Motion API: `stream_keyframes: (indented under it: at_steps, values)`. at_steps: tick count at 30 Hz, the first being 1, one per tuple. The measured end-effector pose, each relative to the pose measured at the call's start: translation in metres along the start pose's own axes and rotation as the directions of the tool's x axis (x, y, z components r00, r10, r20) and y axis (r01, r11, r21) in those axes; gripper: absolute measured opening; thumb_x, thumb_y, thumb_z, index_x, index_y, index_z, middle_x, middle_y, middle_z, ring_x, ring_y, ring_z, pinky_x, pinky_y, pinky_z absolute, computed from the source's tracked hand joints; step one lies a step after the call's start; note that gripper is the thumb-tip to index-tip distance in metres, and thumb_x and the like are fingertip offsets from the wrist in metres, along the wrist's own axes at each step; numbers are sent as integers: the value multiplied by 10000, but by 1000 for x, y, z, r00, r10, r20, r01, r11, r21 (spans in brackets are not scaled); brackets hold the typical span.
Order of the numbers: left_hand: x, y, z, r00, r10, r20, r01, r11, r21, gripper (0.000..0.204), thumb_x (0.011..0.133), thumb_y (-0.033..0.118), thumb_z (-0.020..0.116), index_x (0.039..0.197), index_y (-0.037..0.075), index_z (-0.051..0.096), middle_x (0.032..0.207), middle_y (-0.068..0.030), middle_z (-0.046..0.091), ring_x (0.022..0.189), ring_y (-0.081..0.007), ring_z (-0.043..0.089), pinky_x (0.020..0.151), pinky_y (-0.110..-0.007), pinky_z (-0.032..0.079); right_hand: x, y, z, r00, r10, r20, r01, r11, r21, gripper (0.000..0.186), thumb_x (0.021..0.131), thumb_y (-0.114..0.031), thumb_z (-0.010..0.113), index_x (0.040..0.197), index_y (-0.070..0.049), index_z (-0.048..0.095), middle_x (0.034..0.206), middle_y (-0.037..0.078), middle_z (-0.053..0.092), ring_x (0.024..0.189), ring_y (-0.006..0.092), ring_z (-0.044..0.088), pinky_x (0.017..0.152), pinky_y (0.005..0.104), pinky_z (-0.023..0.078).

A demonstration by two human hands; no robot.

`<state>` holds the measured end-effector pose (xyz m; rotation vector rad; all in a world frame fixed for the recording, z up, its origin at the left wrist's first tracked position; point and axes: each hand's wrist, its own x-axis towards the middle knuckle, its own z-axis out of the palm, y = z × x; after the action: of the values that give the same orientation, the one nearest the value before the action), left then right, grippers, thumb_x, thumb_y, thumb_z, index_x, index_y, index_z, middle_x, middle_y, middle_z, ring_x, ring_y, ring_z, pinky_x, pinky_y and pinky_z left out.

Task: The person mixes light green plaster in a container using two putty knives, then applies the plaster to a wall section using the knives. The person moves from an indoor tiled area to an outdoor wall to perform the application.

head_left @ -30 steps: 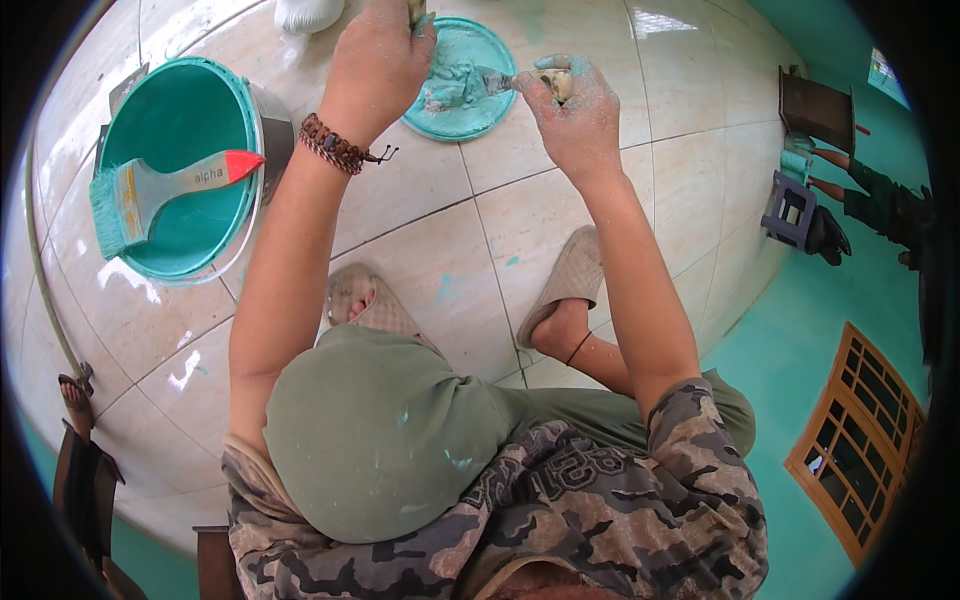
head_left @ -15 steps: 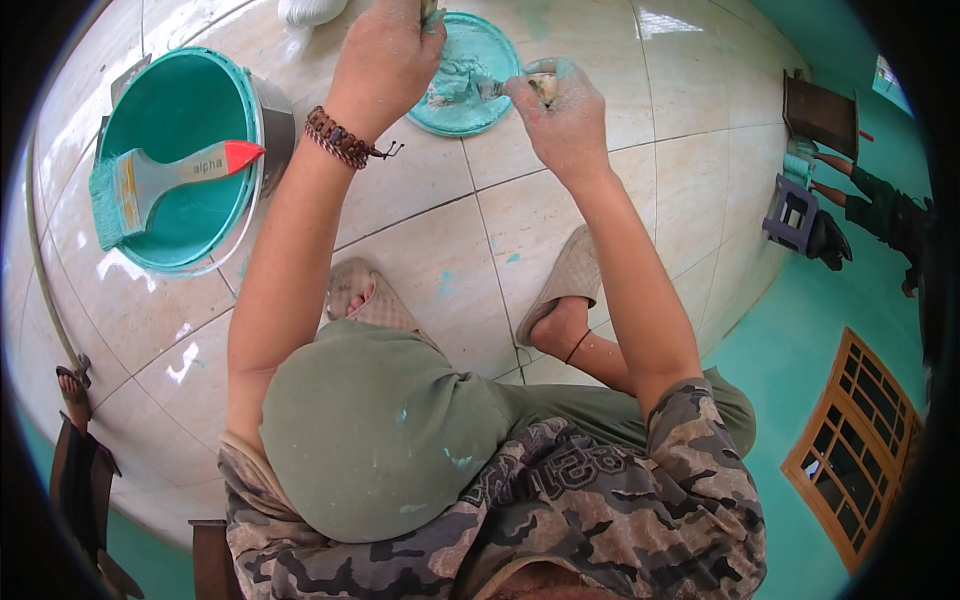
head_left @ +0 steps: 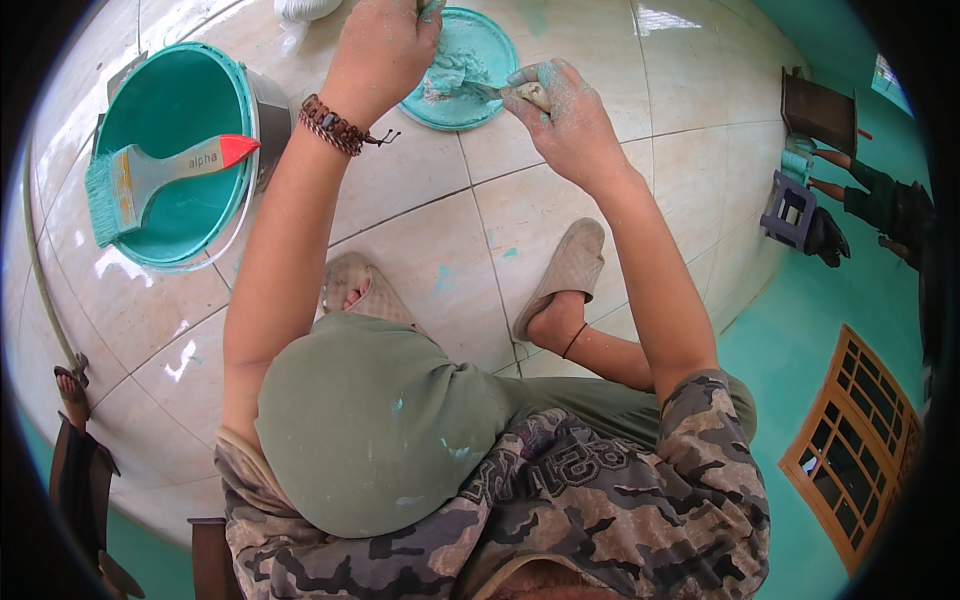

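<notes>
Smeared with pale dust, my right hand (head_left: 572, 118) closes around the light handle of a putty knife (head_left: 532, 95). Its blade points left into a mound of teal-white paste (head_left: 455, 72) on a round teal lid (head_left: 484, 120) lying on the floor. My left hand (head_left: 385, 48), with a braided bracelet at the wrist, is closed at the lid's left side. Whatever it grips is mostly hidden, and the top edge of the picture cuts it off.
A teal-coated bucket (head_left: 228, 85) stands at left with a wide paintbrush (head_left: 180, 178) across its rim. A whitish bag (head_left: 305, 10) lies at the top. At far right are a grey stool (head_left: 788, 212) and another person (head_left: 885, 200). Paint spots mark the tiled floor (head_left: 410, 235).
My right hand has shifted slightly down and turned, so the putty knife's handle now slants more. My left hand has moved a little up and left.
</notes>
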<state>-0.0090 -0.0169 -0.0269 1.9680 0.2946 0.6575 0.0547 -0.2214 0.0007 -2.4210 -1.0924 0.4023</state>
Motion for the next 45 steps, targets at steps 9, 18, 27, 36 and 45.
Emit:
stream_keyframes:
  at_steps: [9, 18, 27, 36, 45]
  values:
    - [2, -4, -2, 999, 25, 44, -24, 999, -20, 242, 813, -8, 556, 1006, 5, 411, 748, -185, 493, 744, -379, 534, 673, -430, 429, -73, -22, 39, 983, -183, 31, 185, 980, -70, 317, 710, 39, 651, 1016, -15, 588, 983, 139, 528, 840, 329, 555, 721, 407, 490]
    - [3, -3, 1, 997, 74, 39, -75, 997, 18, 241, 818, -13, 543, 1012, 4, 402, 739, -188, 498, 730, -390, 541, 649, -441, 429, -95, -13, 71, 962, -221, -160, 214, 975, -57, 346, 683, 79, 618, 1016, -14, 606, 1000, 143, 519, 842, 319, 535, 716, 397, 488]
    - [5, 0, 0, 999, 4, 42, -4, 1000, -1, 240, 815, -7, 546, 1011, 4, 407, 733, -183, 501, 721, -381, 542, 643, -439, 433, -128, 3, 96, 991, -52, -123, 46, 998, -53, 358, 727, 37, 643, 1075, -23, 585, 1079, 174, 510, 856, 334, 553, 701, 402, 505]
    - [6, 3, 3, 999, 19, 39, -20, 1000, 9, 221, 809, -18, 545, 984, 5, 412, 732, -176, 501, 716, -367, 541, 648, -427, 434, -107, -2, 58, 992, 119, -51, -116, 992, 45, 286, 825, -115, 660, 1096, -52, 593, 1018, 164, 563, 811, 318, 615, 656, 390, 520]
    - [8, 1, 5, 998, 53, 40, -53, 999, 11, 221, 807, -24, 545, 979, 3, 409, 731, -178, 490, 724, -378, 533, 657, -423, 430, -56, 31, -15, 734, 678, 32, -638, 673, 375, 378, 826, -319, 686, 1002, 16, 694, 815, 78, 686, 756, 116, 595, 680, 265, 478]
